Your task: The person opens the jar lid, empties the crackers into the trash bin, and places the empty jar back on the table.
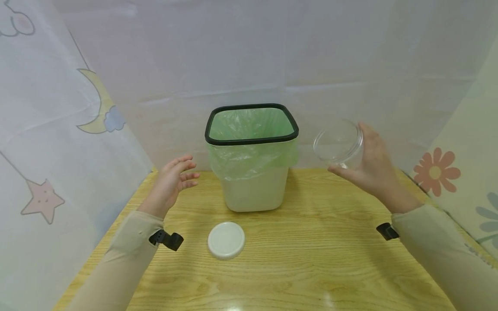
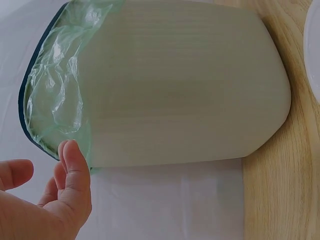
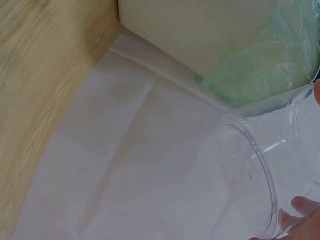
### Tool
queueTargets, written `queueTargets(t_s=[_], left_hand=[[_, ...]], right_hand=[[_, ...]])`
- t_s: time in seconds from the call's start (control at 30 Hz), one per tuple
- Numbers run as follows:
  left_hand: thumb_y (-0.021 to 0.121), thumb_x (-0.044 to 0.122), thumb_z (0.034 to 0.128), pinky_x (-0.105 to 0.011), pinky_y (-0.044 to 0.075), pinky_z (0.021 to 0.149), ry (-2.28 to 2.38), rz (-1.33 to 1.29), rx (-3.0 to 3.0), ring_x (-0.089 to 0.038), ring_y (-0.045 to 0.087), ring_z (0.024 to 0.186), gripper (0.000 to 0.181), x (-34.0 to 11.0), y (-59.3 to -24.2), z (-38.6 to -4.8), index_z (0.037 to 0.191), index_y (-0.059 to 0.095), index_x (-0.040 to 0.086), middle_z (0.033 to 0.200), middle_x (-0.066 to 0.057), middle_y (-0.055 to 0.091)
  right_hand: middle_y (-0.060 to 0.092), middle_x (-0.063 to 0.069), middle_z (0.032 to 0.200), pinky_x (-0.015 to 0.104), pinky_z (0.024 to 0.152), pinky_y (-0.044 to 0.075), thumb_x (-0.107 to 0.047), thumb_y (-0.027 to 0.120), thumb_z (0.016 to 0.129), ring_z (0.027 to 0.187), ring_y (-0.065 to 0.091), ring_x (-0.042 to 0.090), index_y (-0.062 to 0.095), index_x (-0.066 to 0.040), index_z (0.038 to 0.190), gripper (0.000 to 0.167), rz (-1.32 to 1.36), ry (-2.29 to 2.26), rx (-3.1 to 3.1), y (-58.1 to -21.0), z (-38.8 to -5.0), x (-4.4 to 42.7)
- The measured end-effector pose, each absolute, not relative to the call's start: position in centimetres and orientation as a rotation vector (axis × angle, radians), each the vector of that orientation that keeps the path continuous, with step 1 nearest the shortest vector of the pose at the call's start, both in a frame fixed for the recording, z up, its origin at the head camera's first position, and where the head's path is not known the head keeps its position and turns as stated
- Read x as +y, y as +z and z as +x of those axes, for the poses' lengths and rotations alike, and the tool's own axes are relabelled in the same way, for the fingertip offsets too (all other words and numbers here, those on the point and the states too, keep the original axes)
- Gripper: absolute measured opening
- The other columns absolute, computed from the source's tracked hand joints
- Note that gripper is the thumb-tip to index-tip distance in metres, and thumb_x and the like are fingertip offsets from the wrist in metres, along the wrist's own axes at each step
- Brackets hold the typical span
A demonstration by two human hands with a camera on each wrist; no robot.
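My right hand (image 1: pixel 371 166) grips a clear plastic jar (image 1: pixel 337 142) above the table, to the right of the bin; the jar is tilted and looks empty. In the right wrist view the clear jar (image 3: pixel 260 160) shows its round end, with fingertips against its side. My left hand (image 1: pixel 171 183) hovers left of the bin, fingers loosely bent, holding nothing. Between the hands stands a pale trash bin (image 1: pixel 254 190) with a black rim and a green plastic liner (image 1: pixel 249 125) folded over its edge. A round white lid (image 1: pixel 226 240) lies flat on the table in front of the bin.
The wood-grain table (image 1: pixel 311 259) carries the bin near its back edge. Pale sheets printed with a moon, a star (image 1: pixel 43 199) and flowers (image 1: pixel 436 172) hang behind and at both sides. Dark straps (image 1: pixel 166 239) sit on both wrists.
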State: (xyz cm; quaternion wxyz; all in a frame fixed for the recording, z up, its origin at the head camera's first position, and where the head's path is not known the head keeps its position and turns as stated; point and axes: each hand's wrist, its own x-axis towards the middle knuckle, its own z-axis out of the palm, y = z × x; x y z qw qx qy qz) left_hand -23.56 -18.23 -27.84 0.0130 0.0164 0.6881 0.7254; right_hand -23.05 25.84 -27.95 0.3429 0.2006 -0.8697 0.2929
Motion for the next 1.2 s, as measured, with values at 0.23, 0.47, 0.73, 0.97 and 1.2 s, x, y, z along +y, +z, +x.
queueTargets(t_s=[0.23,0.47,0.73,0.97,1.2], left_hand=[[0.036,0.016,0.1054,-0.021,0.054,0.069,2.279,0.031,2.131,-0.008,0.061,0.076,0.048,-18.2,-28.0,-23.6,0.148,0.028,-0.005,0.114,-0.008,0.046],[0.036,0.017,0.1056,-0.022,0.054,0.07,2.272,0.023,2.123,-0.008,0.061,0.077,0.049,-18.2,-28.0,-23.5,0.149,0.027,-0.004,0.113,-0.006,0.046],[0.036,0.018,0.1058,-0.022,0.053,0.071,2.244,0.033,2.14,-0.007,0.061,0.078,0.05,-18.2,-28.4,-23.5,0.15,0.026,-0.004,0.115,-0.006,0.045],[0.036,0.019,0.1059,-0.022,0.053,0.071,2.231,0.033,2.145,-0.007,0.06,0.079,0.051,-18.3,-28.6,-23.5,0.15,0.025,-0.003,0.117,-0.006,0.044],[0.036,0.02,0.1059,-0.022,0.053,0.072,2.22,0.024,2.147,-0.007,0.06,0.08,0.051,-18.3,-28.7,-23.4,0.151,0.024,-0.003,0.117,-0.006,0.044]], right_hand=[[0.028,0.033,0.147,0.069,0.101,0.025,-0.011,0.09,0.061,0.131,0.028,0.053,0.02,0.003,0.151,0.115,0.533,0.785,-2.281,-28.5,-22.9,25.7],[0.028,0.034,0.147,0.07,0.101,0.024,-0.014,0.091,0.062,0.131,0.028,0.053,0.018,0.002,0.152,0.117,0.527,0.779,-2.285,-28.7,-22.8,25.8],[0.027,0.033,0.147,0.071,0.1,0.026,-0.011,0.092,0.059,0.13,0.029,0.053,0.017,0.001,0.153,0.12,0.492,0.811,-2.295,-29.1,-22.6,25.7],[0.028,0.034,0.146,0.071,0.099,0.026,-0.01,0.092,0.059,0.129,0.03,0.054,0.016,0.001,0.152,0.121,0.485,0.844,-2.3,-29.6,-22.5,25.8],[0.03,0.033,0.145,0.07,0.101,0.025,-0.01,0.091,0.06,0.129,0.03,0.053,0.016,0.002,0.152,0.12,0.482,0.881,-2.309,-29.9,-22.3,25.8]])
